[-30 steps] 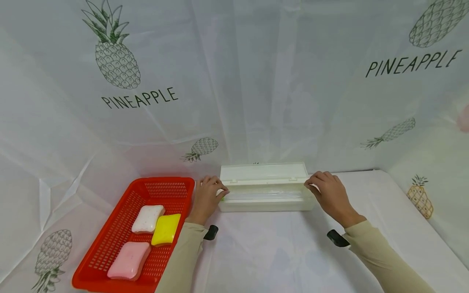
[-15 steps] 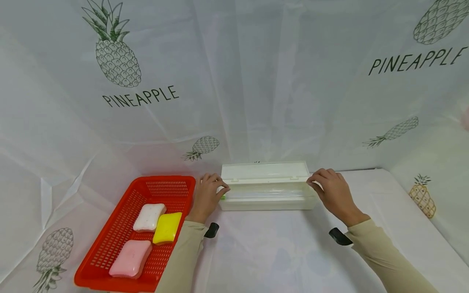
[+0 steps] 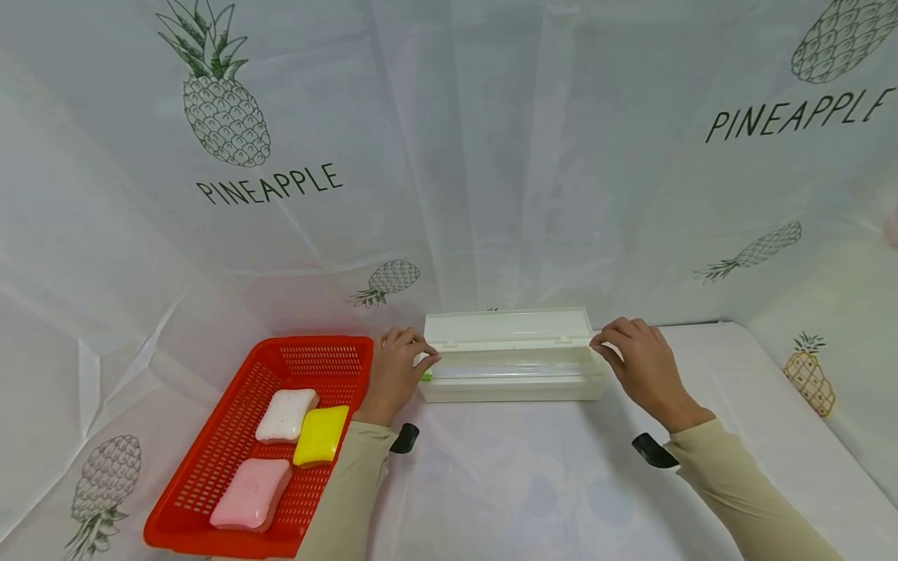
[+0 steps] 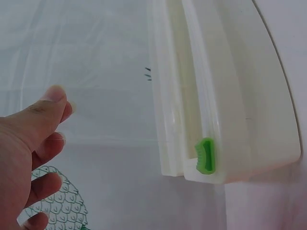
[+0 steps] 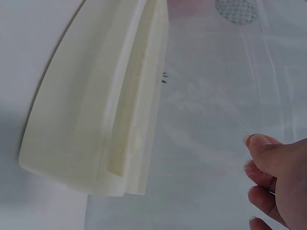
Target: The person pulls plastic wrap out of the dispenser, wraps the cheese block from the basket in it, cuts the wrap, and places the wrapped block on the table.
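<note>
A white cling film dispenser [image 3: 512, 391] stands at the back of the table with its lid [image 3: 507, 327] raised. The green slide cutter [image 4: 206, 156] sits at its left end. Clear cling film [image 4: 112, 115] stretches between the dispenser and my hands, its side edge faintly visible. At the left end, my left hand [image 3: 396, 374] pinches one corner of the film between thumb and forefinger. My right hand [image 3: 644, 374] pinches the other corner beyond the right end, where creases fan out from the thumb [image 5: 261, 143] in the right wrist view.
Left of my left forearm is a red plastic basket [image 3: 203, 436]. Inside lie a white soap bar [image 3: 286, 416], a yellow one [image 3: 321, 436] and a pink one [image 3: 250, 495]. A white pineapple-print sheet [image 3: 491, 156] hangs close behind the dispenser.
Both hands have risen slightly while pinching the cling film, and the right hand has shifted a little to the right. The dispenser and basket stay in place.
</note>
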### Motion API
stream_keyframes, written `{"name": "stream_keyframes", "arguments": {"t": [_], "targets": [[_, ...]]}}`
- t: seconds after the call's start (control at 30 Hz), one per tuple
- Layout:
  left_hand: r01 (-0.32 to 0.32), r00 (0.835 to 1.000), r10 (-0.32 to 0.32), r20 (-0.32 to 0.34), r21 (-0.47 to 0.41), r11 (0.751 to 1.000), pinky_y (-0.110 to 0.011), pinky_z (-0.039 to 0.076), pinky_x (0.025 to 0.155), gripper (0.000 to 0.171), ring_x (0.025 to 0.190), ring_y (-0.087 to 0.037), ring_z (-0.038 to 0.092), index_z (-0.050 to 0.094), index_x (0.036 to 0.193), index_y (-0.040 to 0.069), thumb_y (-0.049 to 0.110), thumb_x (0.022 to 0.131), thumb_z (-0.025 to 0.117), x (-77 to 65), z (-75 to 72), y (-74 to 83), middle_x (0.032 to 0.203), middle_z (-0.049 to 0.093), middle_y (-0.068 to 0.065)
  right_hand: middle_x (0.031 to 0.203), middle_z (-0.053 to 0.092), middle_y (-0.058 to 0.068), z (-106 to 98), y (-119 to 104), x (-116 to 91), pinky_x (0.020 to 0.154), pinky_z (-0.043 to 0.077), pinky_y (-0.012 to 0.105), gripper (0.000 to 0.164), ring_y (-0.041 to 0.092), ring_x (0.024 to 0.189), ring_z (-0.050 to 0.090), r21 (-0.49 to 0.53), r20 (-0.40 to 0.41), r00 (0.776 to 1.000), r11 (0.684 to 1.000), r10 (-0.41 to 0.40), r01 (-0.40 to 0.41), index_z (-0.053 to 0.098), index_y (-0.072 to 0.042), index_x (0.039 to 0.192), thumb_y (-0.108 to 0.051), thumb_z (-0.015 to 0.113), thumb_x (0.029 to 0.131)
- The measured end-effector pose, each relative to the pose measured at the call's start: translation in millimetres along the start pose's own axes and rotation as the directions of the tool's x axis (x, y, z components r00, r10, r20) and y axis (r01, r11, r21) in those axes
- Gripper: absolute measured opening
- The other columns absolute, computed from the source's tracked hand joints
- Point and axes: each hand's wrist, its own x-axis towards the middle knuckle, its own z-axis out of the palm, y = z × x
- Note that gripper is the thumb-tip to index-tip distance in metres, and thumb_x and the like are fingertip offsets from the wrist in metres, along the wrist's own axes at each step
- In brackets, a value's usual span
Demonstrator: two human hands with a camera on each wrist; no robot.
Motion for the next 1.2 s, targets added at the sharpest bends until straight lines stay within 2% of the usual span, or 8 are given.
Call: {"name": "stream_keyframes", "arguments": {"t": [0.4, 1.0, 1.2], "targets": [[-0.011, 1.0, 0.011, -0.029, -0.018, 1.0, -0.053, 0.044, 0.099, 0.012, 0.102, -0.027, 0.058, 0.084, 0.089, 0.012, 0.023, 0.087, 0.087, 2.4, -9.1, 3.0, 0.094, 0.067, -0.002, 0.094, 0.068, 0.01, -6, -3, 4, 0.071, 0.044, 0.049, 0.017, 0.034, 0.085, 0.06, 0.008, -0.021, 1.0, 1.0, -0.003, 0.003, 0.075, -0.005, 0.09, 0.002, 0.087, 0.079], [0.009, 1.0, -0.01, -0.019, -0.056, 0.998, -0.055, 0.041, 0.101, 0.011, 0.106, -0.029, 0.057, 0.084, 0.093, 0.012, 0.022, 0.089, 0.085, 4.5, -23.5, 7.6, 0.098, 0.068, -0.003, 0.095, 0.069, 0.011, -18, -10, 11, 0.071, 0.045, 0.049, 0.016, 0.036, 0.087, 0.06, 0.008, -0.03, 1.0, 1.0, 0.006, -0.006, 0.076, -0.003, 0.089, 0.002, 0.087, 0.079], [-0.011, 0.999, 0.008, -0.042, -0.056, 0.998, -0.056, 0.042, 0.099, 0.011, 0.104, -0.029, 0.058, 0.084, 0.091, 0.012, 0.022, 0.088, 0.086, 4.6, -26.6, 7.8, 0.098, 0.067, -0.003, 0.095, 0.069, 0.012, -23, -13, 12, 0.071, 0.044, 0.049, 0.016, 0.036, 0.086, 0.061, 0.008, -0.039, 0.999, 1.0, 0.007, -0.006, 0.076, -0.003, 0.089, 0.003, 0.087, 0.079]]}}
